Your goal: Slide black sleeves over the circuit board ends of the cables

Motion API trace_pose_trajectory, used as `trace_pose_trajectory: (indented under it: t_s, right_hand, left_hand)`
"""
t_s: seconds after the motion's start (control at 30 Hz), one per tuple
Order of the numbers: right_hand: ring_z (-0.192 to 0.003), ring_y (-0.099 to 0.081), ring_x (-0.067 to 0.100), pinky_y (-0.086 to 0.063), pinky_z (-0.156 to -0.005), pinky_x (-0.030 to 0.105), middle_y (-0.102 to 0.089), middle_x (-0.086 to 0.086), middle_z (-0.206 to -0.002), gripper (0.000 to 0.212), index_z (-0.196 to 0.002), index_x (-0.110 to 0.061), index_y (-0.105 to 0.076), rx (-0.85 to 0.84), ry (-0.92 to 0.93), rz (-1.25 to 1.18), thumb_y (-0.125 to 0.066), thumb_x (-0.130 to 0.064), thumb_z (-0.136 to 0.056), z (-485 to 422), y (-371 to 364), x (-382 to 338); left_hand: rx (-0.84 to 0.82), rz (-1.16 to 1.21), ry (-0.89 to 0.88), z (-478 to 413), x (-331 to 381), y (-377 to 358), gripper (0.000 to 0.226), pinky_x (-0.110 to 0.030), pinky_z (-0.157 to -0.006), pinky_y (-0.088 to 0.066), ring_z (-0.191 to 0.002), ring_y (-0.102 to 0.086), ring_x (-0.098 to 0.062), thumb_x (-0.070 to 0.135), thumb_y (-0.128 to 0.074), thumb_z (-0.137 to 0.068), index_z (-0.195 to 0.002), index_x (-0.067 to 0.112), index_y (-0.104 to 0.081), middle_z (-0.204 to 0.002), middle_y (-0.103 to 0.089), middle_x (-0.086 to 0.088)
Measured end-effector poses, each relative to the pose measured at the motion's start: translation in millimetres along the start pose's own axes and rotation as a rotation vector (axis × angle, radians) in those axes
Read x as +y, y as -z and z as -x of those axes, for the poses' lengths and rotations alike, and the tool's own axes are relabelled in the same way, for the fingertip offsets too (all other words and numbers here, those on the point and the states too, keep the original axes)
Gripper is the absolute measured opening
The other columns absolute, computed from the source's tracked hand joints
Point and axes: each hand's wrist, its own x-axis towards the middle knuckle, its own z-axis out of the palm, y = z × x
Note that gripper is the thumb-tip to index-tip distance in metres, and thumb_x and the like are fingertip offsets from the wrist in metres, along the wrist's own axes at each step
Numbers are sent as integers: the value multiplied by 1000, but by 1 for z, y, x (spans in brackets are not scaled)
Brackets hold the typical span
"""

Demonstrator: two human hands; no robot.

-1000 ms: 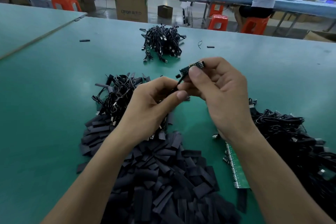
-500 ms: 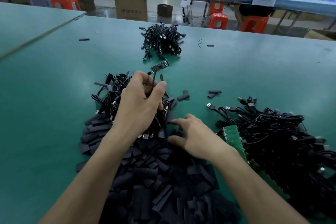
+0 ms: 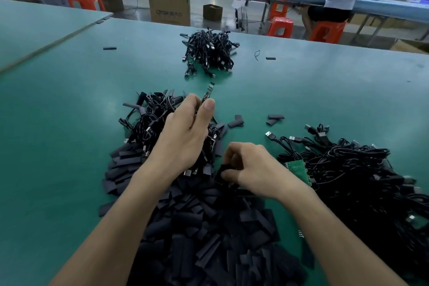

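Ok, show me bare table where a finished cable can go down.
Widest bare table lies left of the sleeve pile and near cables. Another patch sits right of the far bundle, beyond the right heap. Between pile and heap there is barely a gap.

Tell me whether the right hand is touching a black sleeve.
Touching. The head view shows the right hand's thumb and fingers pinching a black sleeve at the far edge of the sleeve pile.
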Motion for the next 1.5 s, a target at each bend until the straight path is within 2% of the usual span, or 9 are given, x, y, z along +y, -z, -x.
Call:
trace_pose_trajectory:
  t_s: [0.17, 0.37, 0.47, 0.57, 0.73, 0.83, 1.0, 1.2, 1.5]
  right_hand:
    - [-56, -55, -3, -43, -53, 11, -63, -10, -73, 18, -92, -32, -67, -13, -68, -124, -74, -16, -87, 3, 3, 9]
    - [-90, -59, 2, -39, -70, 7, -60, -13, -95, 20, -79, -37, -67, 67, -16, -39, -78, -21, -85, 3, 6, 12]
    - [-77, -67, 10, -48, -69, 18, -69, -6, -86, 16, -83, -26, -64, 182, 12, -238, -70, -13, -91, 1, 10, 9]
    - [-67, -69, 13, -52, -65, 19, -71, 2, -74, 16, -91, -23, -63, 300, 43, -476, -65, -7, -94, 2, 15, 7]
    - [-68, -67, 9, -51, -66, 16, -72, -9, -73, 22, -98, -29, -72, 444, 133, -585, -69, -9, -92, 1, 22, 5]
    - [-80, -70, 14, -55, -79, 24, -76, -10, -86, 22, -101, -28, -73, 467, 166, -575, -78, -14, -85, 2, 24, 4]
    - [-70, -63, -2, -47, -71, 12, -72, -22, -77, 22, -94, -35, -71, 547, 216, -578, -79, -19, -82, 3, 28, 1]
    - [-65, -67, 2, -48, -64, 12, -72, -16, -69, 18, -90, -28, -72, 622, 260, -626, -75, -11, -86, 3, 28, 1]
    - [-66, -68, 3, -49, -66, 13, -73, -15, -70, 19, -89, -32, -72, 634, 275, -606, -78, -15, -84, 3, 28, 2]
  left_hand:
    - [-1, 60, 51, 2, 4, 0, 41, -45, -55, -32, -53, -32, -18, 55, -32, -93, -79, 16, -35, -57, -38, 4]
    - [-5, -35, 30, 1, 1, 1, 30, -33, -53, -37, -50, -39, -13, 40, -46, -100, -79, 22, -58, -55, -48, 7]
    - [-17, -54, 23, 1, 0, 2, 27, -27, -45, -38, -45, -43, -10, 37, -52, -100, -81, 26, -66, -55, -56, 5]
    - [-31, -83, 33, 2, 1, 2, 25, -39, -47, -44, -48, -49, -15, 37, -55, -100, -82, 28, -70, -64, -65, -1]
    - [-8, -98, 63, 2, 2, 2, 26, -43, -52, -47, -50, -53, -17, 32, -57, -100, -79, 31, -72, -70, -68, 3]
    - [-33, -100, 81, 2, 1, 2, 25, -39, -53, -48, -51, -53, -14, 32, -58, -100, -80, 32, -73, -67, -69, 5]
    - [-151, -64, 106, 2, 2, 3, 31, -28, -55, -44, -52, -50, -11, 34, -57, -99, -73, 27, -72, -57, -61, 8]
    - [-244, 27, 128, 2, 4, 4, 39, -32, -54, -25, -55, -27, -20, 37, -53, -101, -67, 24, -65, -56, -30, 0]
    - [-252, 123, 112, 1, 5, 5, 40, -30, -51, -20, -54, -23, -20, 39, -53, -98, -63, 25, -65, -55, -27, 3]
